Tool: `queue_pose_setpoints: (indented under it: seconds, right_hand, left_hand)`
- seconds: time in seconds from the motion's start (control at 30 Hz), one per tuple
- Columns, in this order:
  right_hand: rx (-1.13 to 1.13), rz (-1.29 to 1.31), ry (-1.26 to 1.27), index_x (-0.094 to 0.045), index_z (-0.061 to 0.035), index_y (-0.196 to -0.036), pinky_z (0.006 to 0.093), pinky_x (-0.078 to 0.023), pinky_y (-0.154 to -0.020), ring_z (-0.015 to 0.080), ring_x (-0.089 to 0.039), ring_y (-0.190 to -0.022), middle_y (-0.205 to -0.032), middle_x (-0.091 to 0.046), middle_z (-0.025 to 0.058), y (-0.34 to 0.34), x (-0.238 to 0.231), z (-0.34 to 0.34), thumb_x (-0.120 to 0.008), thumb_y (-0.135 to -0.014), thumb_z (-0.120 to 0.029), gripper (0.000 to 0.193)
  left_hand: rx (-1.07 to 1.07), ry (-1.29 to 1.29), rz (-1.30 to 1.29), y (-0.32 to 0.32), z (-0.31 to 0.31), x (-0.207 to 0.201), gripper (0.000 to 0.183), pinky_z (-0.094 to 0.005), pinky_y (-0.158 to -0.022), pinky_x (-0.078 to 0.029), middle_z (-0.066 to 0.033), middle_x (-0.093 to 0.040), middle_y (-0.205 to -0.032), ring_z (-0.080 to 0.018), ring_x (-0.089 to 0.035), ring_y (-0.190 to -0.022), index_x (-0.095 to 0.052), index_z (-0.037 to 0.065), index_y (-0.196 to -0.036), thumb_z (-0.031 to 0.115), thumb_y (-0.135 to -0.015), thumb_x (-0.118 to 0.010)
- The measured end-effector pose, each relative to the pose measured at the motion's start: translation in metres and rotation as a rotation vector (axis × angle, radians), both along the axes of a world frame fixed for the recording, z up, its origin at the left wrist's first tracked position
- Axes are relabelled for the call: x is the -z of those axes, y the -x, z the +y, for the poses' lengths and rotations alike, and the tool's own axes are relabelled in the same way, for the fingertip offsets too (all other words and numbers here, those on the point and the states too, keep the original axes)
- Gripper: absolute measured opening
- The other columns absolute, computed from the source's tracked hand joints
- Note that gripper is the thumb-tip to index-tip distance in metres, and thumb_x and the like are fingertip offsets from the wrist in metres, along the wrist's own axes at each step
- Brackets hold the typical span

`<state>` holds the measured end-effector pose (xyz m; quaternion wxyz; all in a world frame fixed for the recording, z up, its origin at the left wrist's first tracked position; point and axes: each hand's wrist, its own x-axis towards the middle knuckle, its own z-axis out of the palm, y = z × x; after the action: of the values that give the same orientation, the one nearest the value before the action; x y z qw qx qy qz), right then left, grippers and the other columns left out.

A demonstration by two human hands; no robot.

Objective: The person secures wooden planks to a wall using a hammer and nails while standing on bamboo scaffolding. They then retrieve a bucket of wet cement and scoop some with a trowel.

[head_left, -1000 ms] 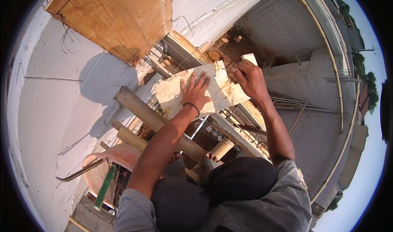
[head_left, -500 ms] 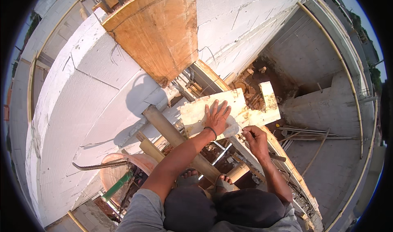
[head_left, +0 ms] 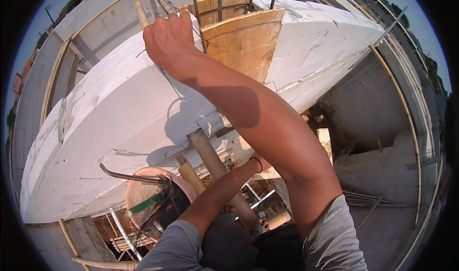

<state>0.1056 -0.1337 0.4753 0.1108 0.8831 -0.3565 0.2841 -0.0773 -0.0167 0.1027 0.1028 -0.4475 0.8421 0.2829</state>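
My right arm reaches up and to the left across the view. At the top of the white block wall [head_left: 110, 108], my right hand [head_left: 169, 41] is closed over the edge; what lies inside its fingers is hidden. A thin dark rod [head_left: 170, 85] slants down the wall face just below that hand. Low in the middle, my left hand [head_left: 264, 162], with a black band at the wrist, lies by the pale wooden board [head_left: 240, 150]. Its fingers are hidden behind my right arm. Part of the board shows past the arm's right side.
A plywood form panel [head_left: 248, 44] stands at the wall, with steel bars above it. Timber beams [head_left: 210, 156] cross below me. A pinkish bucket [head_left: 138, 187] holds a green-handled tool [head_left: 145, 205] and a curved bar. Bamboo poles [head_left: 399, 89] line the deep space at right.
My right hand has left the board and swung up to the wall top on the left. My left arm stays low by the board. The view has tilted up.
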Motion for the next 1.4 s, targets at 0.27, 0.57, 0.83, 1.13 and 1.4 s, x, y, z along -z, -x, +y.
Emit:
queue_pose_setpoints:
  seconds: [0.27,0.57,0.83,1.13,1.4]
  right_hand:
    - [-0.047,-0.104,0.138,-0.074,-0.0096,-0.080,0.0422,-0.044,-0.065,0.0253,-0.064,-0.074,-0.073,-0.067,0.0087,0.025,0.018,0.001,-0.068,-0.082,-0.027,0.019]
    - [0.470,-0.157,-0.340,-0.069,-0.0051,-0.089,0.0403,-0.051,-0.065,0.0306,-0.065,-0.074,-0.077,-0.067,0.0120,0.354,0.152,0.052,-0.071,-0.082,-0.029,0.025]
    - [1.175,-0.222,-0.823,-0.055,0.0016,-0.117,0.0481,-0.049,-0.089,0.0416,-0.061,-0.104,-0.110,-0.062,0.0277,0.555,0.369,0.167,-0.074,-0.078,-0.040,0.060]
    - [0.514,-1.196,-1.215,-0.060,-0.0006,-0.100,0.0263,-0.046,-0.070,0.0094,-0.056,-0.076,-0.087,-0.063,0.0014,0.551,0.295,0.160,-0.065,-0.089,-0.010,0.016]
    - [0.268,-0.781,-0.846,-0.057,-0.0048,-0.100,0.0225,-0.040,-0.069,0.0045,-0.047,-0.076,-0.084,-0.056,-0.0041,0.437,0.163,0.137,-0.064,-0.093,-0.023,0.021]
  left_hand:
    - [-0.148,0.285,0.353,-0.027,-0.004,0.044,0.051,-0.0443,-0.115,-0.024,-0.0136,-0.041,-0.147,-0.0307,-0.035,-0.136,-0.045,0.006,-0.138,0.030,-0.093,-0.051]
    - [-0.916,0.548,0.299,-0.096,-0.015,0.035,0.055,-0.0465,-0.101,-0.039,-0.0139,-0.053,-0.122,-0.0337,-0.048,-0.120,-0.052,0.002,-0.122,0.027,-0.077,-0.073]
    - [-0.885,0.599,0.289,-0.106,-0.005,0.054,0.063,-0.0477,-0.091,-0.044,-0.0180,-0.054,-0.115,-0.0371,-0.052,-0.111,-0.052,-0.001,-0.122,0.038,-0.077,-0.074]
    - [-0.589,0.022,0.255,-0.136,-0.025,0.052,0.060,-0.0431,-0.087,-0.046,-0.0137,-0.064,-0.100,-0.0284,-0.061,-0.098,-0.063,0.005,-0.103,0.054,-0.070,-0.077]
    - [-0.513,-0.130,0.419,-0.188,-0.027,0.054,0.042,-0.0365,-0.073,-0.048,-0.0098,-0.062,-0.078,-0.0222,-0.060,-0.075,-0.059,0.003,-0.086,0.039,-0.075,-0.077]
